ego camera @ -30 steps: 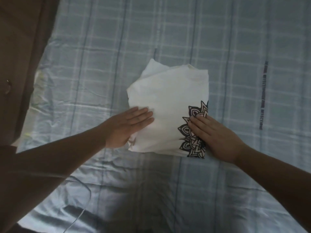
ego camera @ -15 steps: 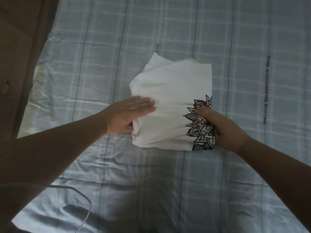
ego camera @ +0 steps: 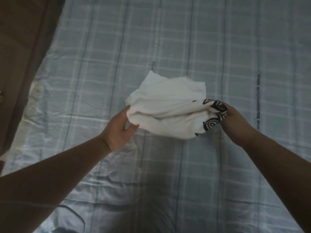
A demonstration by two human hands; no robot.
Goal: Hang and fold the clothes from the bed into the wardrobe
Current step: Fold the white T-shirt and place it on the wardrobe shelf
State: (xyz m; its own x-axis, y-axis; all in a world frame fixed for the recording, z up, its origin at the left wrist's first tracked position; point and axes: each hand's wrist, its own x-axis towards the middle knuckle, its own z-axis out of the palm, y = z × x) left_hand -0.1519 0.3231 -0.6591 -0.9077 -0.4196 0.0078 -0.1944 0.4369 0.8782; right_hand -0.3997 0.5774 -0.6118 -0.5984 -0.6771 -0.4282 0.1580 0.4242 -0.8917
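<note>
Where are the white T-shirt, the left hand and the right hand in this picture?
white T-shirt (ego camera: 168, 106), head view, on the plain white cloth at its middle.
left hand (ego camera: 117, 128), head view, on the middle of the hand.
right hand (ego camera: 237, 123), head view, on the back of the hand.

Shirt (ego camera: 165, 105) mid-bed (ego camera: 235, 47). Left hand (ego camera: 117, 130) at its left end, right hand (ego camera: 235, 121) at its right. Panel (ego camera: 25, 39) left of bed.

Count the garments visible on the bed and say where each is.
1. A folded white garment with a black print, in the middle of the bed, held at its ends by the left hand and right hand. Others may lie outside the view.
</note>
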